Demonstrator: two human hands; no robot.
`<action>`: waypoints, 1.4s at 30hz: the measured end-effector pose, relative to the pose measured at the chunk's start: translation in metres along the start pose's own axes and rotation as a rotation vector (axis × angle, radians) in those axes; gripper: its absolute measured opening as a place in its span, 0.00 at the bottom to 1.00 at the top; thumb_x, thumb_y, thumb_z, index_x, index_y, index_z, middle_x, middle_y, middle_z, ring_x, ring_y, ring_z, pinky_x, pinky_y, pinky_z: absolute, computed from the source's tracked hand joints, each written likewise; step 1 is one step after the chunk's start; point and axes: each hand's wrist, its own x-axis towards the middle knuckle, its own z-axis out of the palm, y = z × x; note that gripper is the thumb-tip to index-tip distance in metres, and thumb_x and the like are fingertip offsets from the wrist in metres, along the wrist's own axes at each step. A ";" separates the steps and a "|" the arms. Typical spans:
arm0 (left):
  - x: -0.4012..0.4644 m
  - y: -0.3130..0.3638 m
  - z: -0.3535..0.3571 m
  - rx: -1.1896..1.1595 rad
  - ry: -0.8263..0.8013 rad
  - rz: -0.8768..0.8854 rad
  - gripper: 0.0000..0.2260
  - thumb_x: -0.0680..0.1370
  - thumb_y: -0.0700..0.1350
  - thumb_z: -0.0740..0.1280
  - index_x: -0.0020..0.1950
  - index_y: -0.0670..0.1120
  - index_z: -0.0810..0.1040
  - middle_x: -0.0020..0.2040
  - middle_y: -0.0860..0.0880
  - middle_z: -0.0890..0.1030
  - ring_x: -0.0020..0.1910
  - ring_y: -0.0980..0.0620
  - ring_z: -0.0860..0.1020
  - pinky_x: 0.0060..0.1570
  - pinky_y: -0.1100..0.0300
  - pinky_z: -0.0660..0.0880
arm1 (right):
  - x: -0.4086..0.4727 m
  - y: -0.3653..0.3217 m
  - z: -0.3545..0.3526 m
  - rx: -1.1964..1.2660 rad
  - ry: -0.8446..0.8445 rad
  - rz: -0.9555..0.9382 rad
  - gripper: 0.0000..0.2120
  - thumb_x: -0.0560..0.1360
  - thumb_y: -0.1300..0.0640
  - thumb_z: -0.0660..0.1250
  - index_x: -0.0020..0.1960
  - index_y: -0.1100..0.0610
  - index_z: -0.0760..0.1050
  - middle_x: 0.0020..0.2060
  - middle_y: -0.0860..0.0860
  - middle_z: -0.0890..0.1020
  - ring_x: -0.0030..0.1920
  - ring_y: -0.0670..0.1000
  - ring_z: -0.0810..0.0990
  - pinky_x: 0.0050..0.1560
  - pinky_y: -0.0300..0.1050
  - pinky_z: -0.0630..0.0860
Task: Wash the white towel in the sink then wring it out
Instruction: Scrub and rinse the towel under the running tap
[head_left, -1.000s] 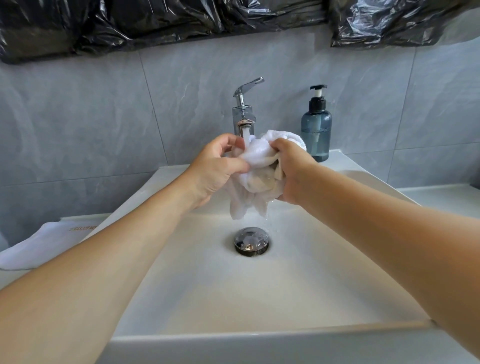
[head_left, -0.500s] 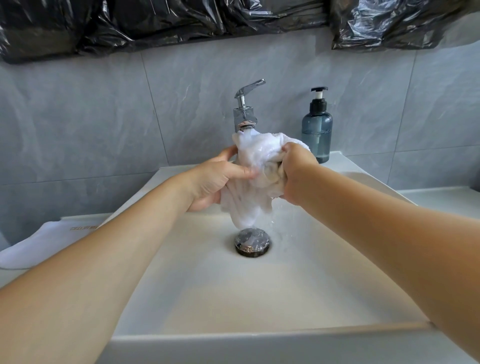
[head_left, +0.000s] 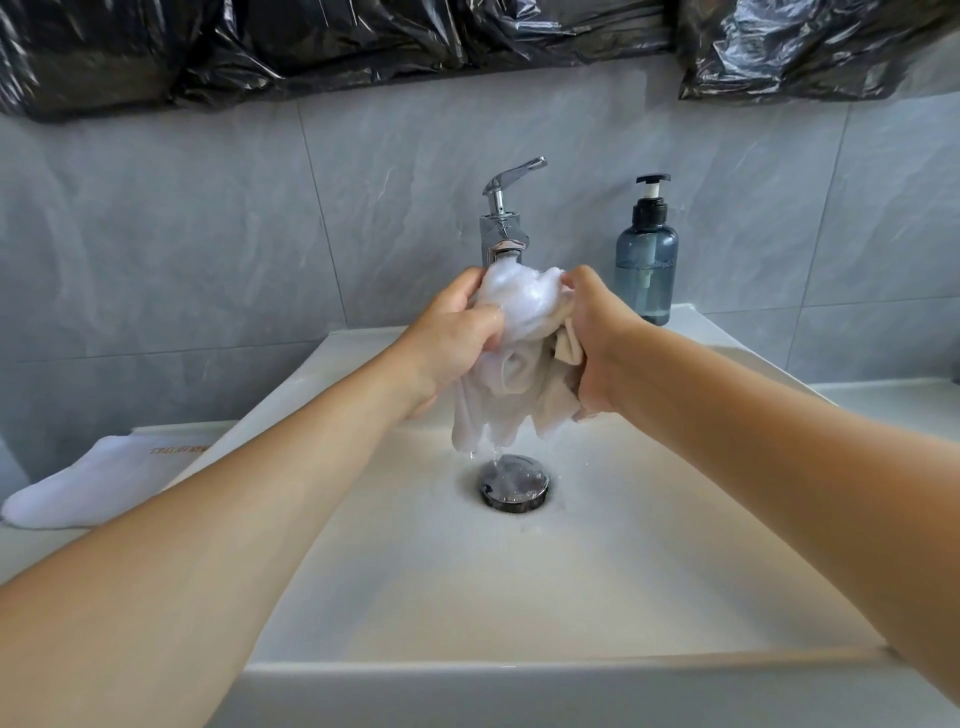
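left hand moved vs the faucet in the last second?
Yes. The left hand sat lower half a second ago; it has risen back toward the faucet spout, gripping the white towel.

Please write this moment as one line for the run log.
stage: washing | left hand: grips towel | right hand: grips towel | towel: bunched under tap, dripping over drain | wringing: not yet

White towel (head_left: 519, 332), blue-grey bottle (head_left: 646, 275), chrome tap (head_left: 503, 218), black plastic (head_left: 363, 41).

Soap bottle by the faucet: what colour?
Translucent blue-grey soap bottle with a black pump; head view.
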 end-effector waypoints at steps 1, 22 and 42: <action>-0.001 0.000 0.001 0.004 0.010 -0.004 0.25 0.61 0.41 0.60 0.57 0.40 0.74 0.44 0.46 0.73 0.43 0.49 0.71 0.40 0.57 0.68 | -0.001 0.000 0.000 -0.007 -0.002 -0.018 0.16 0.77 0.43 0.59 0.37 0.52 0.70 0.24 0.47 0.71 0.25 0.48 0.72 0.33 0.42 0.62; 0.005 -0.003 -0.002 -0.088 0.161 -0.010 0.10 0.74 0.43 0.70 0.51 0.51 0.72 0.50 0.47 0.78 0.46 0.49 0.77 0.44 0.56 0.74 | 0.003 0.004 -0.001 -0.127 -0.203 -0.067 0.21 0.81 0.42 0.57 0.47 0.59 0.76 0.18 0.55 0.69 0.29 0.55 0.66 0.50 0.53 0.67; 0.006 -0.005 -0.001 -0.236 0.131 -0.168 0.11 0.79 0.35 0.64 0.47 0.51 0.78 0.36 0.52 0.79 0.31 0.53 0.74 0.27 0.64 0.65 | 0.031 0.007 -0.009 0.095 -0.014 -0.020 0.19 0.80 0.42 0.58 0.56 0.58 0.74 0.26 0.56 0.73 0.22 0.52 0.72 0.27 0.40 0.74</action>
